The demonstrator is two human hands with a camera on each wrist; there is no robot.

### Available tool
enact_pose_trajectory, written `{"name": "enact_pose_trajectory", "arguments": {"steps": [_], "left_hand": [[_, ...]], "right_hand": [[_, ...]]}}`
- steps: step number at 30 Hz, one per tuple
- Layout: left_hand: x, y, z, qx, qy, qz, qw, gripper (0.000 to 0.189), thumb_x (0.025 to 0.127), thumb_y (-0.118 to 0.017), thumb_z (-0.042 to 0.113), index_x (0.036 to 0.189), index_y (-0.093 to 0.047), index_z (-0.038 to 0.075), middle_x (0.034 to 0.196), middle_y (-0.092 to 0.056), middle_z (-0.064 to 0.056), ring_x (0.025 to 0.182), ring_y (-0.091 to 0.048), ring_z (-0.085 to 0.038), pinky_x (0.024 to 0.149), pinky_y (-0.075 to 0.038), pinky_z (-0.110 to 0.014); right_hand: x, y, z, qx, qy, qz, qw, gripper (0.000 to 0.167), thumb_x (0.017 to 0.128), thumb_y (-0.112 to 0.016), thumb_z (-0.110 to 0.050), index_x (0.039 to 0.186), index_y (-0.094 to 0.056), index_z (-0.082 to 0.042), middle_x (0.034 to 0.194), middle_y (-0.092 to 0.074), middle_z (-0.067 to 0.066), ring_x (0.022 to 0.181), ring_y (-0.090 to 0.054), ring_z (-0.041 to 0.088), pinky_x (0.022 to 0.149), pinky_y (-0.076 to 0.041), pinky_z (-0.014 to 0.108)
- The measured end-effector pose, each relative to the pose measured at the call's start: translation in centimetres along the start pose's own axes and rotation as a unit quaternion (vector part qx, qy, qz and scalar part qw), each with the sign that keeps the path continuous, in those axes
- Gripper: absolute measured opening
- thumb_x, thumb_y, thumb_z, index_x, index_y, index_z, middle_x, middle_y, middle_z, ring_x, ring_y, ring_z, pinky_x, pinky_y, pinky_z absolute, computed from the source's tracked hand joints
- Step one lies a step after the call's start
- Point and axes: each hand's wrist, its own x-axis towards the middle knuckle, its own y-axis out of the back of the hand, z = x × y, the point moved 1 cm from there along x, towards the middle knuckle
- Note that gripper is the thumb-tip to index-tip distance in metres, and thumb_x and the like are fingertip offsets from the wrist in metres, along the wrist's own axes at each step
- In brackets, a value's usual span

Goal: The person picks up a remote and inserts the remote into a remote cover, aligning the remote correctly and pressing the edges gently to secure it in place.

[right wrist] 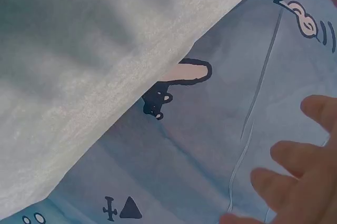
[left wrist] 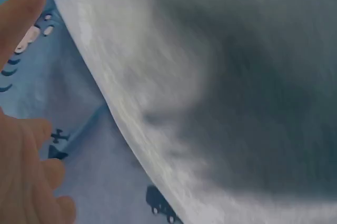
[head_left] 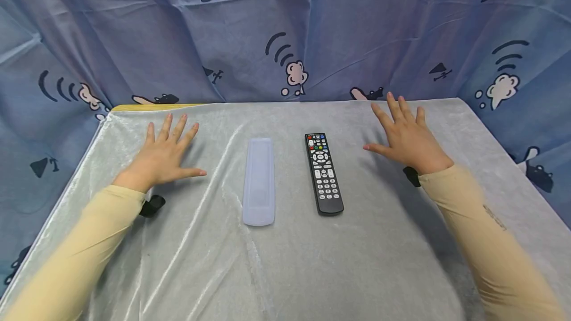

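Note:
A black remote control (head_left: 324, 175) with white and coloured buttons lies face up right of the middle of the table. To its left, roughly parallel, lies a pale translucent remote cover (head_left: 259, 182), long and flat. My left hand (head_left: 162, 157), fingers spread, is over the table left of the cover and holds nothing. On the other side, my right hand (head_left: 406, 137) also has its fingers spread, over the table right of the remote, and is without any object. Both wrist views show spread fingers beside the cloth's edge.
A light grey velvet cloth (head_left: 285, 271) with some creases covers the table. Behind it hangs a blue patterned curtain (head_left: 250, 28). A yellow strip (head_left: 156, 107) shows along the table's back left edge.

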Motion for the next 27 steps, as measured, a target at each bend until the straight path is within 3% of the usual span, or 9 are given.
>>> {"name": "enact_pose_trajectory", "arguments": {"steps": [7, 16, 19, 22, 27], "left_hand": [[0.0, 0.0, 2.3, -0.096, -0.018, -0.019, 0.995, 0.099, 0.085, -0.059, 0.059, 0.15, -0.01, 0.002, 0.153, -0.005, -0.027, 0.136, -0.009, -0.051, 0.104, -0.014, -0.068], [0.3, -0.3, 4.7, -0.17, -0.036, 0.034, 0.9842, 0.084, 0.082, -0.067, 0.051, 0.139, -0.038, -0.003, 0.14, -0.04, -0.023, 0.127, -0.039, -0.039, 0.102, -0.035, -0.054], [0.5, -0.4, 5.6, -0.216, -0.053, 0.061, 0.973, 0.07, 0.083, -0.07, 0.042, 0.131, -0.048, -0.004, 0.129, -0.051, -0.02, 0.114, -0.052, -0.034, 0.095, -0.043, -0.049], [0.5, -0.6, 6.5, -0.273, -0.074, 0.08, 0.9558, 0.051, 0.085, -0.072, 0.029, 0.12, -0.056, -0.004, 0.115, -0.059, -0.017, 0.099, -0.06, -0.029, 0.084, -0.051, -0.042], [0.4, -0.9, 8.0, -0.363, -0.072, 0.077, 0.9257, 0.029, 0.085, -0.072, 0.015, 0.106, -0.064, -0.002, 0.099, -0.066, -0.012, 0.086, -0.065, -0.022, 0.075, -0.054, -0.034]], "right_hand": [[-0.6, 0.3, -1.0, 0.043, 0.035, 0.016, 0.9983, 0.083, 0.085, -0.067, -0.045, 0.142, -0.034, 0.005, 0.145, -0.025, 0.033, 0.129, -0.03, 0.05, 0.102, -0.028, 0.062], [-1.6, 0.2, -2.8, 0.09, 0.019, 0.022, 0.9955, 0.072, 0.086, -0.068, -0.039, 0.138, -0.042, 0.003, 0.136, -0.043, 0.028, 0.122, -0.042, 0.044, 0.094, -0.039, 0.06], [-2.0, 0.1, -3.6, 0.119, 0.01, 0.015, 0.9928, 0.066, 0.087, -0.067, -0.037, 0.134, -0.045, 0.005, 0.131, -0.048, 0.026, 0.119, -0.046, 0.041, 0.094, -0.04, 0.057], [-2.4, -0.2, -4.3, 0.165, 0.002, 0.004, 0.9863, 0.06, 0.089, -0.065, -0.036, 0.129, -0.05, 0.006, 0.125, -0.054, 0.025, 0.114, -0.05, 0.039, 0.091, -0.042, 0.055], [-2.8, -1.3, -5.4, 0.254, 0.005, 0.004, 0.9672, 0.048, 0.088, -0.068, -0.027, 0.119, -0.057, 0.008, 0.113, -0.062, 0.021, 0.103, -0.057, 0.034, 0.084, -0.049, 0.048]]}}
